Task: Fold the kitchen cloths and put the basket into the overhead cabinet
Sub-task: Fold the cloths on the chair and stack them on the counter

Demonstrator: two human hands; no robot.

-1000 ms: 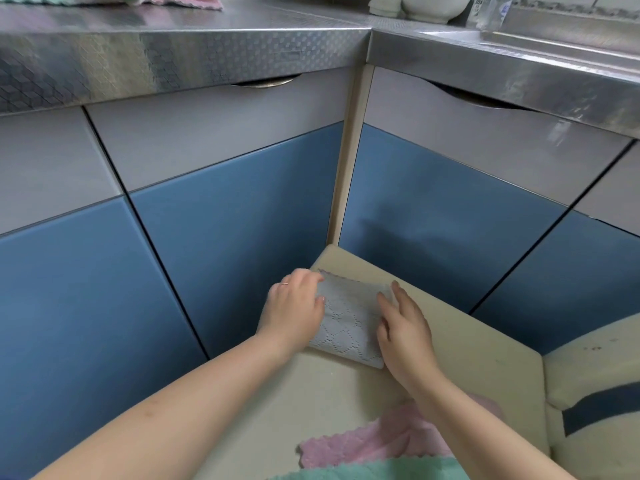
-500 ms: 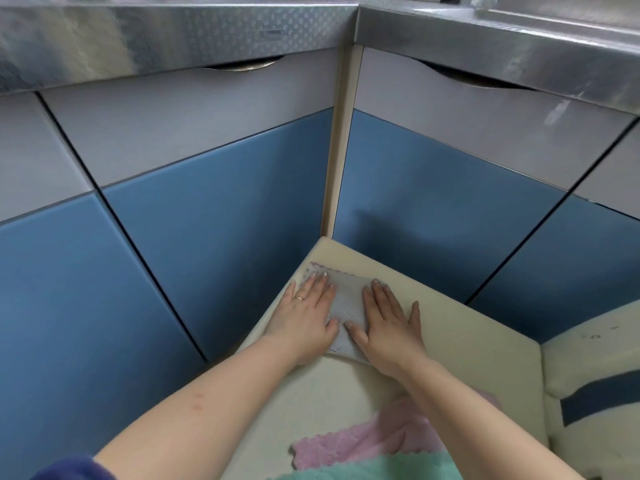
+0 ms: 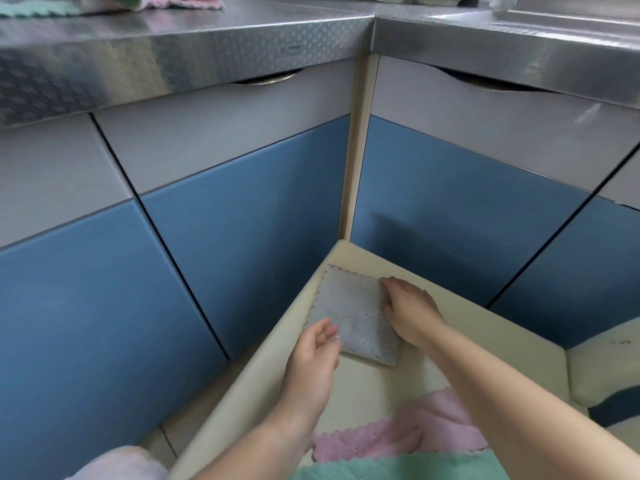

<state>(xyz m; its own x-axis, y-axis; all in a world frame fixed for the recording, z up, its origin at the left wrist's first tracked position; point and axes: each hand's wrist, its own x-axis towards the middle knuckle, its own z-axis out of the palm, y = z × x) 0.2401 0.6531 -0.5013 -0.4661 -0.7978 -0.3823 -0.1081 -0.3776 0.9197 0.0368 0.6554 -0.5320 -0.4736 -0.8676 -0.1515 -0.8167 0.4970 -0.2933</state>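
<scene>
Half a second ago both hands lay flat, pressing the grey cloth (image 3: 353,315) smooth; now the left hand (image 3: 317,358) has lifted back, fingers loosely open and holding nothing, while the right hand (image 3: 410,311) curls its fingertips on the cloth's right edge. The folded cloth lies at the far corner of the cream cushion (image 3: 467,341), so this fold looks finished. Pink cloth (image 3: 398,434) and green cloth (image 3: 398,467) wait nearer; no basket is in view.

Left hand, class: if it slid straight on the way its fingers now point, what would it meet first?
The left hand points up and right, its fingertips at the near-left edge of the folded grey cloth, so it would probably meet that cloth first. Whether it already touches is unclear. The right hand lies farther along.
</scene>
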